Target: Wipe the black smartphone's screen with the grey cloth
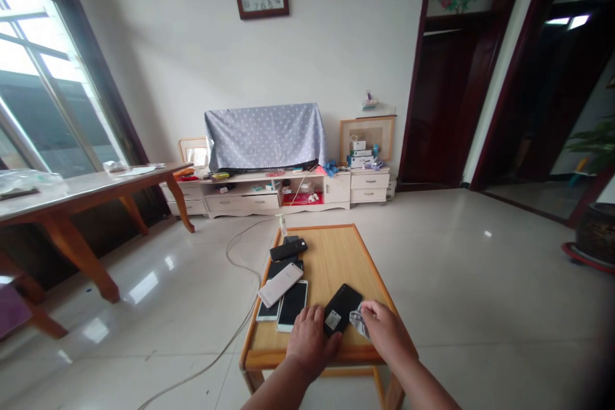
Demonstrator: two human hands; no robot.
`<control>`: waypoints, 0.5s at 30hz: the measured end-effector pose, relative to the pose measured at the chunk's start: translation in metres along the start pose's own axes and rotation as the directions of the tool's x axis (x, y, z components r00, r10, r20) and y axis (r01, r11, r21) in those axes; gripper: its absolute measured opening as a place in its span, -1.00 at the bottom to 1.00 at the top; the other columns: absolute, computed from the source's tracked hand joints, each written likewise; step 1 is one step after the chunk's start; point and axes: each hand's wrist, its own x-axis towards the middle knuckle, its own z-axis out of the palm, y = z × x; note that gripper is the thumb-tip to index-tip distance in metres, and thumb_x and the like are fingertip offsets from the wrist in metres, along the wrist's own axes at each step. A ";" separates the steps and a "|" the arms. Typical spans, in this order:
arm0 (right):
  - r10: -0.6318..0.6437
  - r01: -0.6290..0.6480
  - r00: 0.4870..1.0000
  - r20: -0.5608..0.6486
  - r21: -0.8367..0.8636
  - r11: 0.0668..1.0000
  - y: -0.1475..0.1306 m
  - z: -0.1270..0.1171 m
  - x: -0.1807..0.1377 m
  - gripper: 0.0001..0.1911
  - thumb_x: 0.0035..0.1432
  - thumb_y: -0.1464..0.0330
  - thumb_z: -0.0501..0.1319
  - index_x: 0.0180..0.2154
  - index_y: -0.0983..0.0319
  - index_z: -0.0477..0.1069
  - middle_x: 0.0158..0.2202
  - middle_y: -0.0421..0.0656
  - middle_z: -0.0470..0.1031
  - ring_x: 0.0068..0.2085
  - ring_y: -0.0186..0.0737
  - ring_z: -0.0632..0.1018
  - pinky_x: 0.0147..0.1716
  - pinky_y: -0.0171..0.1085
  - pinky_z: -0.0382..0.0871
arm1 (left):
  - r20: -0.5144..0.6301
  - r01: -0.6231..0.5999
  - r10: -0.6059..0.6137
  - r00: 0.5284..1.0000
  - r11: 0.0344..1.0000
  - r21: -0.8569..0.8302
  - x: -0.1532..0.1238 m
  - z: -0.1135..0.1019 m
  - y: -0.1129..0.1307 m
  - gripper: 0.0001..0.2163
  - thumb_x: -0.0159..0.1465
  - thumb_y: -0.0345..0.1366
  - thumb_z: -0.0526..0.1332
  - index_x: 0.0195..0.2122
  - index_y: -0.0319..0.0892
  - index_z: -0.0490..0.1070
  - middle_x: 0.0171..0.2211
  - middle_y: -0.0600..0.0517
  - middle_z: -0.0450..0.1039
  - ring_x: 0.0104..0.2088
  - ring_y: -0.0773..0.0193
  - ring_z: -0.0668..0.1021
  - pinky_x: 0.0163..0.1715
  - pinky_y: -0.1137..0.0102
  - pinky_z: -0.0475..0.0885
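Note:
A black smartphone [343, 306] lies on the small wooden table [331, 250] with a whitish label on its upward face. My left hand [310, 341] holds it at its near left corner, the thumb along the near edge and the fingers bent at the left side. In my right hand [382, 327] a crumpled grey-white cloth [358, 320] is pinched, touching or just beside the phone's right edge. Left of my left hand lie a white-framed phone [293, 306] with a dark screen and a pale pinkish phone [281, 284] resting partly on other phones.
Farther up the table's left side are a black phone [289, 249] and a pump bottle [282, 225]. A cable [235, 333] runs over the floor on the left. A larger table [96, 189] stands left, and a low cabinet [250, 203] lines the back wall.

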 end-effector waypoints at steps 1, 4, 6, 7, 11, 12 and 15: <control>-0.003 0.003 1.000 0.000 -0.003 1.000 0.000 0.002 0.000 -0.68 0.23 0.17 0.06 -0.20 0.10 0.56 -0.14 -0.16 0.65 -0.09 -0.14 0.61 -0.11 -0.29 0.41 | -0.003 0.005 -0.005 1.000 1.000 -0.001 0.001 0.000 0.001 -0.44 0.25 0.07 0.15 0.18 -0.16 0.35 0.21 -0.11 0.38 0.20 -0.03 0.36 0.26 0.19 0.17; -0.009 0.009 1.000 -0.001 -0.013 1.000 0.003 0.005 0.001 -0.68 0.24 0.19 0.05 -0.19 0.10 0.55 -0.16 -0.16 0.65 -0.11 -0.14 0.61 -0.14 -0.29 0.41 | -0.019 0.000 0.000 1.000 1.000 -0.004 0.001 -0.001 0.002 -0.45 0.26 0.09 0.14 0.17 -0.14 0.36 0.19 -0.10 0.40 0.19 -0.01 0.37 0.23 0.20 0.18; -0.018 0.018 1.000 -0.004 -0.022 1.000 0.004 0.005 0.004 -0.68 0.25 0.20 0.05 -0.17 0.10 0.55 -0.14 -0.15 0.64 -0.10 -0.14 0.61 -0.13 -0.29 0.41 | -0.045 -0.019 0.019 0.999 1.000 0.003 -0.002 -0.005 0.002 -0.46 0.27 0.10 0.14 0.17 -0.11 0.36 0.15 -0.08 0.42 0.18 0.00 0.37 0.23 0.19 0.16; -0.024 0.024 1.000 -0.005 -0.028 0.999 0.005 0.004 0.005 -0.68 0.26 0.21 0.05 -0.16 0.11 0.54 -0.12 -0.14 0.64 -0.09 -0.14 0.61 -0.12 -0.29 0.41 | -0.054 -0.027 0.028 0.998 1.000 0.011 -0.003 -0.008 0.002 -0.46 0.26 0.11 0.15 0.16 -0.10 0.36 0.12 -0.08 0.43 0.16 -0.01 0.37 0.23 0.18 0.15; -0.052 0.051 0.999 -0.008 -0.070 0.996 0.004 0.004 0.005 -0.67 0.27 0.24 0.06 -0.07 0.12 0.53 -0.06 -0.10 0.60 -0.04 -0.14 0.59 -0.04 -0.28 0.38 | -0.026 0.006 -0.005 1.000 0.999 0.049 -0.005 -0.020 0.001 -0.46 0.20 0.16 0.20 0.08 -0.08 0.41 0.01 -0.08 0.48 0.09 -0.04 0.40 0.19 0.13 0.14; -0.059 0.058 0.998 -0.004 -0.085 0.995 0.003 0.006 0.003 -0.66 0.26 0.25 0.08 -0.04 0.12 0.52 -0.05 -0.10 0.59 -0.04 -0.14 0.59 -0.04 -0.27 0.38 | -0.020 0.019 -0.018 1.000 0.999 0.051 -0.005 -0.021 0.001 -0.47 0.21 0.17 0.19 0.07 -0.07 0.42 0.00 -0.09 0.48 0.08 -0.05 0.41 0.19 0.12 0.13; -0.075 0.078 0.997 0.028 -0.135 0.988 0.002 0.012 -0.001 -0.63 0.22 0.28 0.14 0.04 0.09 0.50 -0.02 -0.11 0.55 -0.06 -0.14 0.59 -0.06 -0.27 0.37 | -0.036 0.024 -0.022 0.999 0.999 0.047 -0.005 -0.022 0.002 -0.45 0.23 0.20 0.15 0.08 -0.07 0.42 0.01 -0.10 0.47 0.09 -0.06 0.40 0.22 0.08 0.07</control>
